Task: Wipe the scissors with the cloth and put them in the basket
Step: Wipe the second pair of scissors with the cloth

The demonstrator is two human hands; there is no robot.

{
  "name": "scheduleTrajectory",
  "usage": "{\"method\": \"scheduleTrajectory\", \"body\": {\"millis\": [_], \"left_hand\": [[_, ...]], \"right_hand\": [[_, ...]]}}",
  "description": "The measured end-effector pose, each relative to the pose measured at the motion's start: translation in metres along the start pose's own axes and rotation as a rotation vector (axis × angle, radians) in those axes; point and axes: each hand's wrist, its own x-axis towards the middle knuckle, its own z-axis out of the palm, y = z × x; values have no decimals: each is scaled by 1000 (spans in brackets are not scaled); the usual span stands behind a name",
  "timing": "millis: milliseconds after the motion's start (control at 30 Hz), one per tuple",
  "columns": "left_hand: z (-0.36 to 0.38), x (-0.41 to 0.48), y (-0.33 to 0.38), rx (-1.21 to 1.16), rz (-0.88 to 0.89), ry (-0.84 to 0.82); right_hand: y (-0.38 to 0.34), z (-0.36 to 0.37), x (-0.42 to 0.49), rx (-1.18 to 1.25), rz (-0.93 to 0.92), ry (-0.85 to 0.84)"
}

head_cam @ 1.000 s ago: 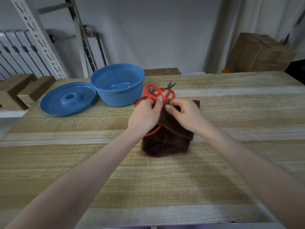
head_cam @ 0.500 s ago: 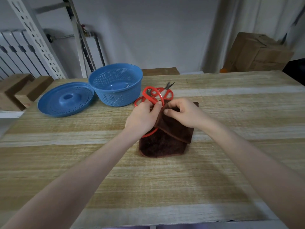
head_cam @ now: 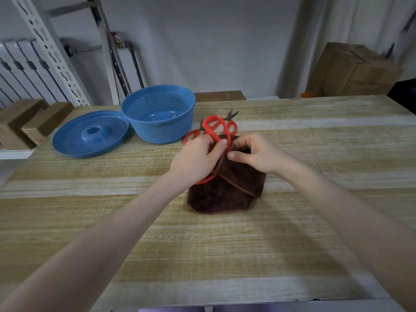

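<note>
Red scissors [head_cam: 217, 129], brown cloth [head_cam: 222, 194], blue basket [head_cam: 157, 113]

Readable text, labels, brands, numbers, signs: none in your view. Cardboard box [head_cam: 351, 70], far right behind the table: too blurred for you to tell whether it carries any print.
</note>
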Motion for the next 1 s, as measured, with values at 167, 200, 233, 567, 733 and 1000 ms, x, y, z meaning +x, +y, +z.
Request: {"method": "scheduleTrajectory", "body": {"millis": [167, 200, 233, 567, 733, 1000], "left_hand": [[3, 3, -5, -39, -105, -18], [2, 3, -5, -59, -119, -6], [-1, 3, -4, -80, -131, 8], [-3, 4, 12, -71, -83, 76], [-3, 2, 8, -76, -92, 44], [-2, 3, 9, -174, -165, -99]], "right_hand": [[3, -2, -9, 84, 28, 116], [2, -4, -11, 159, 40, 170], [2, -7, -12, 254, 54, 239], [-1, 12, -7, -284, -125, 258], [-2, 6, -2, -460, -171, 194], [10, 1, -9, -671, -291, 170]]}}
